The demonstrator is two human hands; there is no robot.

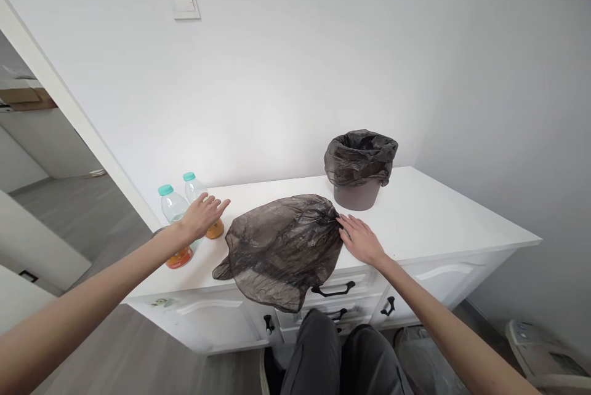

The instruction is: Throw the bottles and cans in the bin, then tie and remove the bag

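Observation:
A thin, see-through black garbage bag point(281, 241), puffed out, lies on the white cabinet top and droops over its front edge. At its gathered right end, my right hand point(362, 241) has its fingertips closed on the bunched plastic. My left hand point(203, 216) hovers over two plastic bottles with its fingers spread and nothing in them. One turquoise-capped bottle point(173, 203) stands at the cabinet's left end, partly behind my forearm. The other bottle point(194, 187) is just behind it, partly covered by my left hand. Both have orange labels.
A brown trash bin point(357, 195), lined with a black bag point(360, 164), stands against the wall at the back. The white cabinet point(443, 216) has black handles along its front. A doorway opens at left. My knees point(318, 352) are close below the front edge.

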